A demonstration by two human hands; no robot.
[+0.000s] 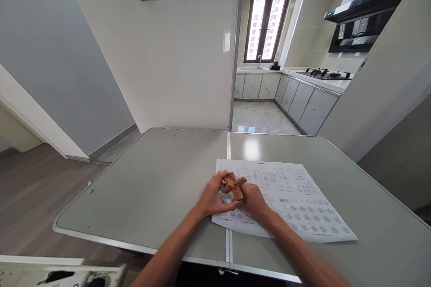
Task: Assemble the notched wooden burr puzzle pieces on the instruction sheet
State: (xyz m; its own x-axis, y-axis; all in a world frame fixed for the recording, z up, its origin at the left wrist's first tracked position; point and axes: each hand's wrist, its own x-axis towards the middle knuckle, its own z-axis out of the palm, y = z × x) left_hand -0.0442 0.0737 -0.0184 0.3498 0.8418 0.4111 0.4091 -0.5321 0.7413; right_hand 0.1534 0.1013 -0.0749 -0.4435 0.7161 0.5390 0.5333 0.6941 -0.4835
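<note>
A wooden burr puzzle [235, 184] of interlocking brown bars is held just above a printed sheet [286, 190]. My left hand [213, 196] grips it from the left, fingers at its far end and thumb at its near end. From the right, my right hand [253, 197] is closed against the puzzle, its fingertips mostly hidden behind the wood. Paler wood shows past my left fingers; whether it belongs to the same puzzle I cannot tell. Small line drawings and diagrams cover the sheet.
The grey folding table [151, 188] has a metal seam [229, 246] down its middle. A small teal object [90, 191] lies near the left edge. At lower left stands a white container [40, 262] with items in it. Beyond the table are a wall and a kitchen.
</note>
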